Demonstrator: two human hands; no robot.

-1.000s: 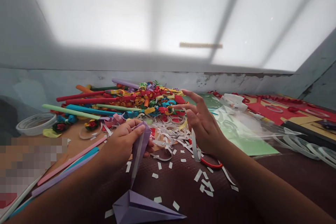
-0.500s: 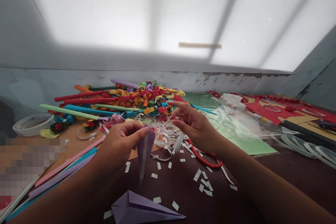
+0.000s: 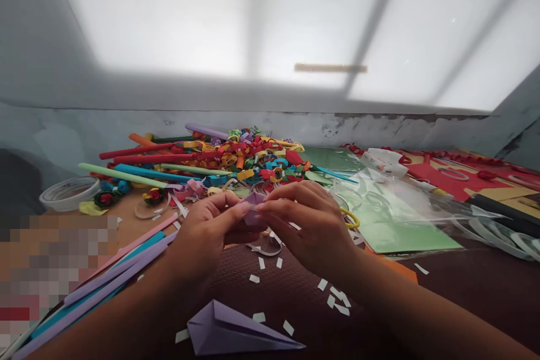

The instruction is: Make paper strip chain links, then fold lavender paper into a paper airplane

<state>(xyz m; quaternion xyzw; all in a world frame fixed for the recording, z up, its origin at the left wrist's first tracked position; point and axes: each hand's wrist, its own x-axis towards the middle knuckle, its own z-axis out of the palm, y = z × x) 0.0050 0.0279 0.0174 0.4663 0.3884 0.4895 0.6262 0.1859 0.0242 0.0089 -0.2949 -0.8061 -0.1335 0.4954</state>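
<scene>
Between both hands is a small folded purple paper [image 3: 253, 208], partly covered by fingers. My left hand [image 3: 211, 228] pinches its left side between thumb and fingers. The fingertips of my right hand [image 3: 306, 219] press on its right side, close to the left thumb. A second folded purple paper [image 3: 236, 332], pointed toward the right, lies on the dark table [image 3: 291, 298] below the hands. Small white paper pieces [image 3: 253, 279] are scattered around it.
Behind the hands lies a heap of colored paper chains and rolled tubes [image 3: 147, 158]. A tape roll [image 3: 70, 194] sits at the left, beside paper flowers [image 3: 105, 198]. Green sheets [image 3: 405, 230] and clear plastic are at the right, with red paper [image 3: 442, 174] beyond. Purple strips [image 3: 118, 275] lie lower left.
My right hand has moved left and down onto the purple paper. The held paper no longer hangs point down. The red scissor-like handle is out of sight, and a yellow loop shows behind my right hand.
</scene>
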